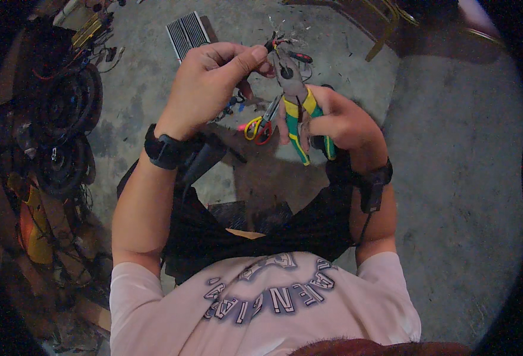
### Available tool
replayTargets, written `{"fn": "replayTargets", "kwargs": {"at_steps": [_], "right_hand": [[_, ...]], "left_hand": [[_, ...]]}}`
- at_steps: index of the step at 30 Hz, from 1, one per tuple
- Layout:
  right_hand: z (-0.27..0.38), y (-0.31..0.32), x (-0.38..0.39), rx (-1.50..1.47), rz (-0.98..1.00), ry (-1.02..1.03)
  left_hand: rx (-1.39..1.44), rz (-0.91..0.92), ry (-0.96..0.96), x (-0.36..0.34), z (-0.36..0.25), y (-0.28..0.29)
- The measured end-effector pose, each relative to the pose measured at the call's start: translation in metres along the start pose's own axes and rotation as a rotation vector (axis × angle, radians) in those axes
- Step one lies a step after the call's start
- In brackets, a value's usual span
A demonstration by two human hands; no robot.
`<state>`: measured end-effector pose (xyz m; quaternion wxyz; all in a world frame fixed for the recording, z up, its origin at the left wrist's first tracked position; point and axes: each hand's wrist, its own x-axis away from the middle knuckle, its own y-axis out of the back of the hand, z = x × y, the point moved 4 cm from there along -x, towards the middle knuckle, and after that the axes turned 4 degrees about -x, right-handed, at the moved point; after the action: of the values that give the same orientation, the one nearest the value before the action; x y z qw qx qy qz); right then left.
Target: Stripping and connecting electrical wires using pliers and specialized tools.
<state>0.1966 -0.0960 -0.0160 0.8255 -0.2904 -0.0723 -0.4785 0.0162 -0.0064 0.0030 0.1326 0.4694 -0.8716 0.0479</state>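
Between the thumb and fingers of my left hand (214, 71) is a black cable (270, 44), its thin coloured and bare wire ends fanning out at the top. My right hand (341, 118) is wrapped round the green and yellow handles of a pair of pliers (293, 89). The pliers' metal jaws point up and reach the wires just right of my left fingertips. Whether the jaws bite on a wire is too small to tell. Below, on the floor, lie scissors (261, 126) with yellow and red handles.
A ribbed metal panel (187, 32) lies on the floor beyond my left hand. Round black speaker-like parts (65, 101), cables and an orange-yellow object (36, 231) crowd the left side. A red and black tool (300, 57) lies behind the pliers. A bent metal frame (383, 35) stands at the far right.
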Motion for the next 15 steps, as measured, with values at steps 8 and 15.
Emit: {"fn": "replayTargets", "kwargs": {"at_steps": [8, 15], "right_hand": [[-0.0033, -0.0019, 0.0001, 0.019, 0.009, 0.026], [-0.0113, -0.0007, 0.0055, 0.379, -0.368, 0.262]], "left_hand": [[0.041, -0.001, 0.008, 0.0047, -0.0003, -0.0020], [0.046, 0.020, -0.012, 0.0050, 0.0030, -0.0018]]}}
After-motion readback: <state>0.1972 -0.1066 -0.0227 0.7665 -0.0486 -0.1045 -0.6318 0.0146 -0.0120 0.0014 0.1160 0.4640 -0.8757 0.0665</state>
